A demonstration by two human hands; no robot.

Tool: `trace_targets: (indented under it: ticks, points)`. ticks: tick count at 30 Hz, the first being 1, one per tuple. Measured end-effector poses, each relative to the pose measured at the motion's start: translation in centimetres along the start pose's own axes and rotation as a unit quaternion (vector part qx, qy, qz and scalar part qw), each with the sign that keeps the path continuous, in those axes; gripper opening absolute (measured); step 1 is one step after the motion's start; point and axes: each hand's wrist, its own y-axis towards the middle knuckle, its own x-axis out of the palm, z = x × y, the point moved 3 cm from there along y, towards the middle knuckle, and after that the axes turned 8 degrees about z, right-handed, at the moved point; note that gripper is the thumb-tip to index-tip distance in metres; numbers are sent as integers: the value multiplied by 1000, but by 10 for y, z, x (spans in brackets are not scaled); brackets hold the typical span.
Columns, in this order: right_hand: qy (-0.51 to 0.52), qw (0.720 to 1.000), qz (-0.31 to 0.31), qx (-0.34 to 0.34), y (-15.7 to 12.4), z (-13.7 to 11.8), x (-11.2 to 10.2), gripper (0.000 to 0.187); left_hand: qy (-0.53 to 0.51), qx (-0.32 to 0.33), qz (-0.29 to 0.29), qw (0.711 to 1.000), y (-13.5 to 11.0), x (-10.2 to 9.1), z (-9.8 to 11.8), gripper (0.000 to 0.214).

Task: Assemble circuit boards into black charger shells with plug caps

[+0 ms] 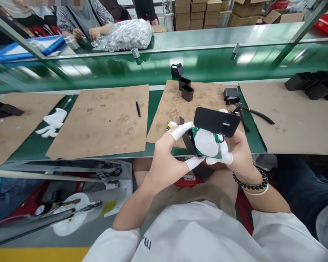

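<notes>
White covers sit on the fingertips of both my hands. My left hand [165, 158] grips a black plastic housing [190, 142] from the left, thumb below and fingers above. Against the housing's side is a green circuit board [217, 154] bearing a round white disc [206, 142]. From the right, my right hand [239, 151] closes its fingers on the board's edge. A black rounded cover plate [215, 122] with a small slot stands tilted above the board, its lower edge near my right fingers. What joins plate and board is mostly hidden.
Cutting pliers [258, 115] with black and yellow handles lie beyond my right hand, near a black boxy part [231, 95]. Two open black cups [187, 94] stand on the cardboard [166, 105]. A black pen [138, 108] and white gloves [54, 122] lie leftward. Across the bench a person handles small parts.
</notes>
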Motion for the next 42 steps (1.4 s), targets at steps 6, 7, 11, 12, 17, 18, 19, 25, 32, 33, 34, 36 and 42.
trace_targets:
  ticks: [6,7,11,12,17,18,19,25,32,33,34,36,42]
  points:
    - [-25,1000,-14,8,0,-1,-4,60,13,-4,-18,1000,0,-4,1,62]
    - [-24,1000,-14,9,-1,-2,-4,57,10,-6,-19,1000,0,-5,1,62]
    - [4,999,-38,-14,-3,-8,-3,50,3,-2,-18,1000,-1,-4,2,64]
    - [6,999,-40,-17,-3,-8,-3,49,1,-3,-18,1000,-1,-4,2,64]
    - [-17,1000,-25,6,-4,-7,-5,48,2,-5,-23,1000,-1,-4,4,64]
    - [-12,999,-29,6,-4,-7,-5,48,2,-4,-24,1000,-1,-4,4,64]
    - [-5,999,-35,4,-3,-7,-4,47,2,-3,-25,1000,-1,-4,4,65]
    - [11,999,-41,3,-3,-5,-3,48,11,0,-30,999,-2,-5,3,66]
    - [-8,999,-48,-19,-5,-9,-4,45,-10,28,-27,999,-1,-3,-1,63]
    - [-18,998,-52,-21,-5,-10,-4,43,-13,33,-29,999,-1,-3,-2,62]
    - [-29,998,-56,-24,-5,-11,-3,41,-15,35,-30,999,-2,-3,-3,61]
    - [-52,996,-60,-26,-5,-13,-3,39,-18,26,-37,999,-3,-3,-7,60]
    - [-91,991,-71,-65,-9,-17,-2,35,-74,26,-50,996,-7,-4,-20,61]
